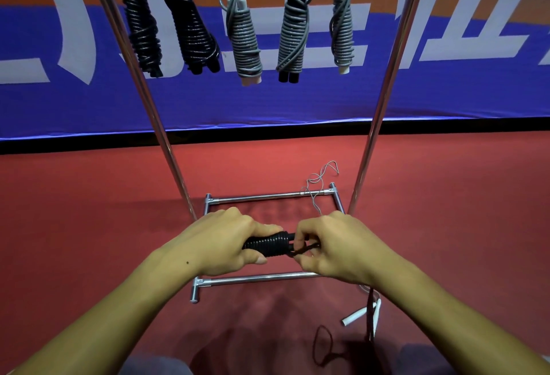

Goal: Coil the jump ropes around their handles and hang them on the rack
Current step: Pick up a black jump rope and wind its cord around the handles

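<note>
Both hands meet low in the view, above the chrome base frame (262, 278) of the rack. The left hand (221, 240) has its grip closed around a black jump rope (269, 244) already coiled tightly over its handles, the bundle lying roughly level between the two hands. The right hand (336, 245) pinches the loose black cord at the bundle's right end, its fingers curled around the strand. More of that dark cord trails down past the right wrist to the red floor (89, 211), where it forms a loop (323, 345) near the bottom edge. Just beside it lie two white handles (361, 313) of another rope, whose thin grey cord (320, 184) squiggles over the far bar of the base. Up on the rack's top rail hang five finished bundles: two black ones (166, 20) on the left and three grey ones (291, 26) to their right. The rack's slanted chrome poles (148, 100) frame them. Behind stands a blue banner (268, 100) with large white characters.
</note>
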A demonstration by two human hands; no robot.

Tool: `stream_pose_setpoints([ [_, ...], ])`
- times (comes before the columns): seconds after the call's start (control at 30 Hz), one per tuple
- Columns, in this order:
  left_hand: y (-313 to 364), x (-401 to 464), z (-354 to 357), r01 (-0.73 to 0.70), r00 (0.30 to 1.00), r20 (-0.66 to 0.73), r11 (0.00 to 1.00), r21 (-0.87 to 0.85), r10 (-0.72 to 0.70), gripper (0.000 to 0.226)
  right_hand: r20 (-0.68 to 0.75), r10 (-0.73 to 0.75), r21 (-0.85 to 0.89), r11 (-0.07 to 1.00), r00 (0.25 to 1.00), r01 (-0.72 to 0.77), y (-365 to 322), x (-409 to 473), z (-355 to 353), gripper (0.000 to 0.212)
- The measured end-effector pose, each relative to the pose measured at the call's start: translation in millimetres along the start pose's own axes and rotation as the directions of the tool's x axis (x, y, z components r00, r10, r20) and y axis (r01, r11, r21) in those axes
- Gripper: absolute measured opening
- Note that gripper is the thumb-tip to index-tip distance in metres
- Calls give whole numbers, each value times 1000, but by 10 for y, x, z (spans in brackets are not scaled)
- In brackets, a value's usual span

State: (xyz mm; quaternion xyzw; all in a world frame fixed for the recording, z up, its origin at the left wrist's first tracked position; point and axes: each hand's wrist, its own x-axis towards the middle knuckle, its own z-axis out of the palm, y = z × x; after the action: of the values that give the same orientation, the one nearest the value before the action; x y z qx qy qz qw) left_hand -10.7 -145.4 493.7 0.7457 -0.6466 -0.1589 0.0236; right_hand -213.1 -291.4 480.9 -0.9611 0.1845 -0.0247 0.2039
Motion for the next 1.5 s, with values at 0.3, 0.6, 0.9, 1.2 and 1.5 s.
stream_pose_setpoints([
  [0.3,12,-12,-37,0,1000,-13,999,37,0,64,-23,22,-3,1000,999,-22,31,14,3,25],
  [0.6,62,11,-13,-49,997,-49,994,102,54,66,113,94,480,867,989,-137,90,-8,-111,13],
  [0.9,98,-28,-62,-180,983,32,984,2,180,64,179,-69,390,921,981,-7,150,-15,-209,20],
  [1.2,47,-65,-60,-179,951,208,956,-231,228,62,167,-198,-55,976,966,210,75,-6,-253,38],
  [1.5,-36,-98,-129,-59,964,214,910,-410,159,59,126,-183,84,981,975,174,101,-75,-307,21],
])
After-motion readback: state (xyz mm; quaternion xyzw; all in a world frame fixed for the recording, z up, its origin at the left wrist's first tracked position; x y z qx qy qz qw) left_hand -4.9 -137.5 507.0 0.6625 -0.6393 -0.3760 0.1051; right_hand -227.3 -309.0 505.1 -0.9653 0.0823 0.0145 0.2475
